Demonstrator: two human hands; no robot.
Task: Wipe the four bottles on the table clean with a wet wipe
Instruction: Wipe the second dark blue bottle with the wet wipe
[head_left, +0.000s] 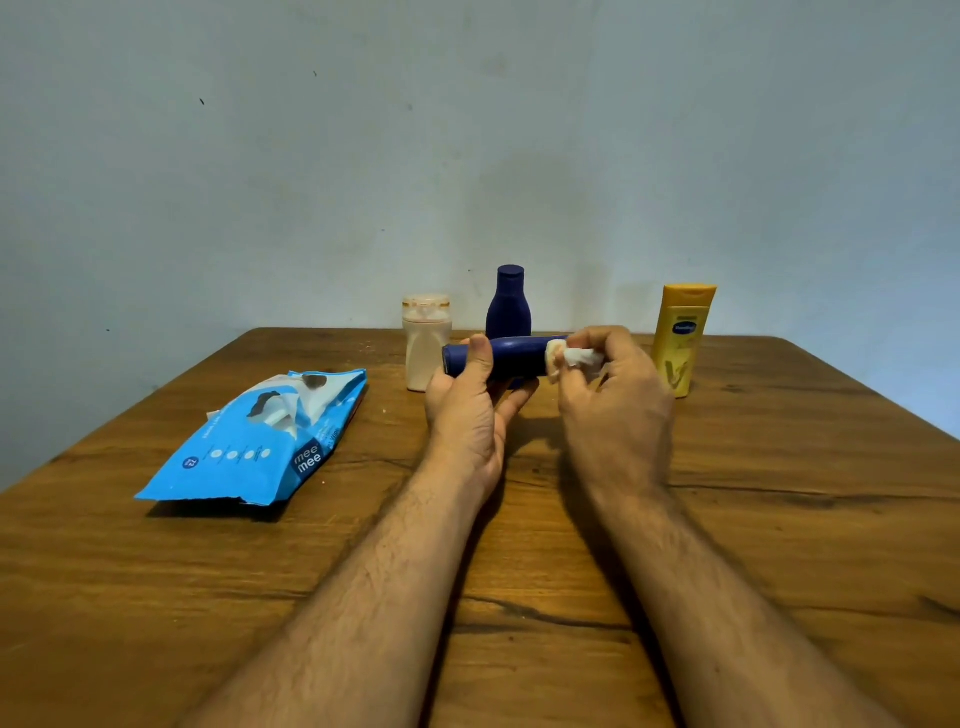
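Note:
My left hand grips a dark blue bottle held sideways above the wooden table, thumb over its left end. Against the bottle's right end my right hand presses a crumpled white wet wipe. Behind them a second dark blue bottle stands upright, partly hidden by the held one. A cream bottle stands upright to its left. A yellow bottle stands upright at the right, close to my right hand.
A blue wet-wipe pack lies on the table to the left, flap open with a white wipe sticking out. A pale wall rises right behind the table's far edge. Both forearms stretch across the table's near half.

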